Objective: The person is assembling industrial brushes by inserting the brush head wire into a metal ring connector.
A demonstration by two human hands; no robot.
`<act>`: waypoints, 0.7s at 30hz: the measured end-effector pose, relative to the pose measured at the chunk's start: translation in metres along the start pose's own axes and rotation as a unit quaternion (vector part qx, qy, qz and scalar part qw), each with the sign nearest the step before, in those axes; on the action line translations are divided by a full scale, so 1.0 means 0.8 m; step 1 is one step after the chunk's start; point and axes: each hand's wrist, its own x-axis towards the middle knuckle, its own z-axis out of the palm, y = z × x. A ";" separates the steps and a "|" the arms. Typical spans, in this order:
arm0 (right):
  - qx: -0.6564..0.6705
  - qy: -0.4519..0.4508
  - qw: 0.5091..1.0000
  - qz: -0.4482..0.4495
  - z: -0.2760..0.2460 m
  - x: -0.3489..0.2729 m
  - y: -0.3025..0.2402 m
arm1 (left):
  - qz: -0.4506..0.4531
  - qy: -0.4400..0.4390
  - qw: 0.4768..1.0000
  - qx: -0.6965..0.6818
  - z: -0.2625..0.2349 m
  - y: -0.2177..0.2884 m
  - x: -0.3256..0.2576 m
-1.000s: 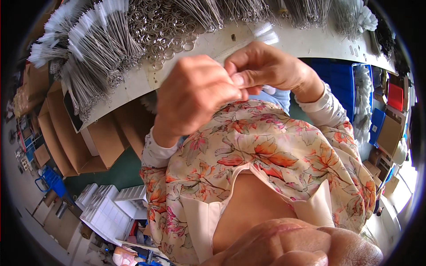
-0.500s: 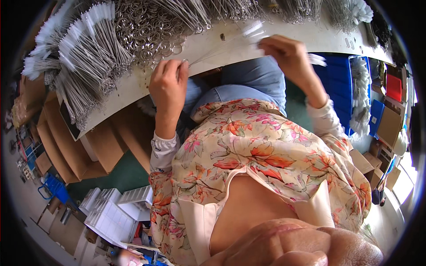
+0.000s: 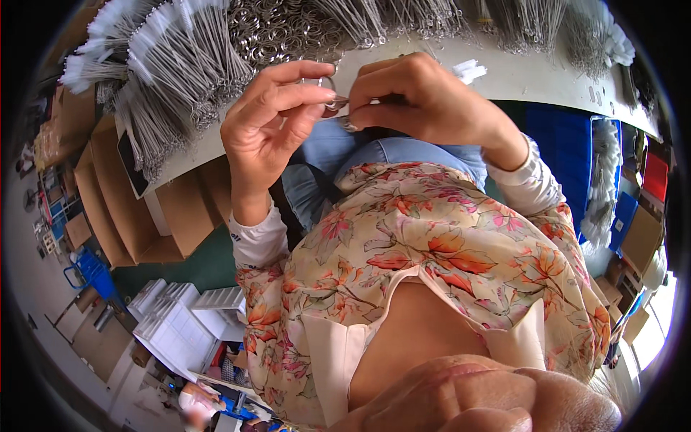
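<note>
My left hand (image 3: 270, 119) is raised above the table's near edge, pinching a thin metal split ring (image 3: 330, 86) between thumb and fingers. Close against it, my right hand (image 3: 425, 97) is closed around thin twisted wires, whose looped ends (image 3: 348, 124) show under its fingers by the ring. Whether a loop is threaded on the ring I cannot tell. White bristle heads (image 3: 469, 70) show beyond my right hand; its knuckles hide whether they belong to the held wires.
On the table (image 3: 533, 79) lie a heap of metal rings (image 3: 281, 32) and, at the left, piled wire-handled brushes (image 3: 176, 65). More wire bundles (image 3: 425, 14) line the far side. A blue bin (image 3: 554, 137) is at the right; cardboard boxes (image 3: 108, 209) stand at the left below the table.
My hands were apart with thin wires stretched between them; now they have come together at the ring. My right hand has moved left and turned. The whole view has shifted slightly.
</note>
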 end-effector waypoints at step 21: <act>0.320 0.150 0.919 0.174 0.012 0.007 -0.040 | 0.033 0.101 0.994 0.024 0.026 0.030 0.009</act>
